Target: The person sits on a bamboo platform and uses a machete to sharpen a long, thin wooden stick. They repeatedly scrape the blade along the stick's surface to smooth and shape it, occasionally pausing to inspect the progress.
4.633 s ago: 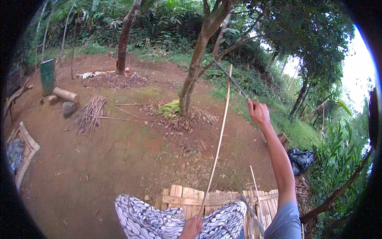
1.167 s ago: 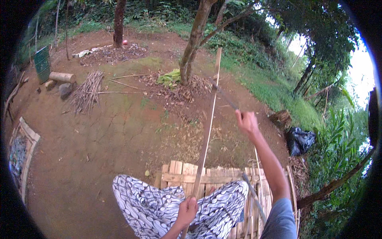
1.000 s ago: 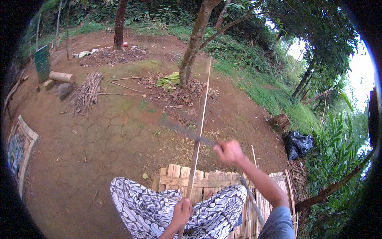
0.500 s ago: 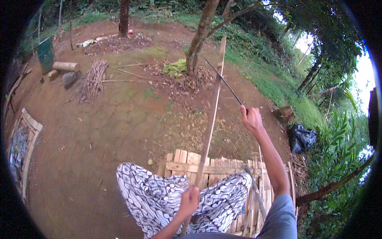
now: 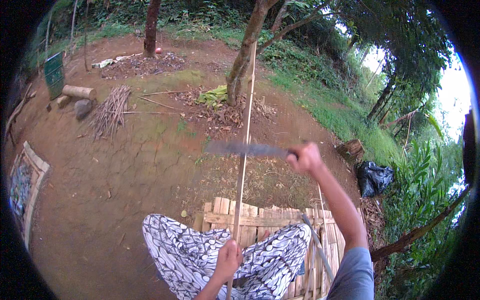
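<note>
A long, narrow bamboo strip (image 5: 248, 105) rises from my lap and points away toward the tree. Near its lower end, my left hand (image 5: 229, 255) is closed around it, just above my patterned trousers. My right hand (image 5: 304, 157) grips the handle of a machete (image 5: 250, 149), whose broad dark blade lies crosswise at the strip's middle. Blade and strip cross in view; whether they touch I cannot tell. The blade is slightly smeared by motion.
I sit cross-legged on a bamboo slat platform (image 5: 255, 218), with loose strips (image 5: 320, 245) at its right. A black plastic bag (image 5: 374, 178) and a stump (image 5: 351, 149) stand right. Beyond are a tree trunk (image 5: 235, 82), a stick pile (image 5: 111, 112) and a log (image 5: 79, 92).
My right hand has drawn the machete nearer and lower along the strip, and its blade has turned from slanting away to lying crosswise. The strip's far end has shifted left.
</note>
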`<control>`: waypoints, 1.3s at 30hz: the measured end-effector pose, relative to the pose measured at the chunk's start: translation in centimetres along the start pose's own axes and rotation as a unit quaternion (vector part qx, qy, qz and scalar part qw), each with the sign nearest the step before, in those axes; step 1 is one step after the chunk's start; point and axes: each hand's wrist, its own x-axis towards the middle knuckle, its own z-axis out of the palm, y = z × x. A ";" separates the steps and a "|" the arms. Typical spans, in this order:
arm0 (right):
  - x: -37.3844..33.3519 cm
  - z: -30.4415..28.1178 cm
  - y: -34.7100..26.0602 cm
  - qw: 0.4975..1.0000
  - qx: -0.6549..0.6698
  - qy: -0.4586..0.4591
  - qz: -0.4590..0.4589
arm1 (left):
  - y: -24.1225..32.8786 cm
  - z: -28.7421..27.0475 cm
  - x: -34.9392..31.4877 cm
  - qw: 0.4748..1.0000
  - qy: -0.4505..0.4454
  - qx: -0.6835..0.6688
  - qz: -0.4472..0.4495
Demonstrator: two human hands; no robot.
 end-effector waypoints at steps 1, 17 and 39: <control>-0.1 -0.4 -0.6 0.999 -0.027 -0.029 0.028 | 0.6 0.1 0.2 1.000 0.008 -0.029 -0.002; 2.4 0.4 -9.0 0.996 -0.030 -0.083 -0.013 | -1.5 -0.9 0.4 0.998 0.033 -0.045 0.002; 2.3 -3.7 1.9 0.981 -0.070 -0.028 0.179 | -0.5 1.8 0.1 0.998 -0.050 -0.041 0.009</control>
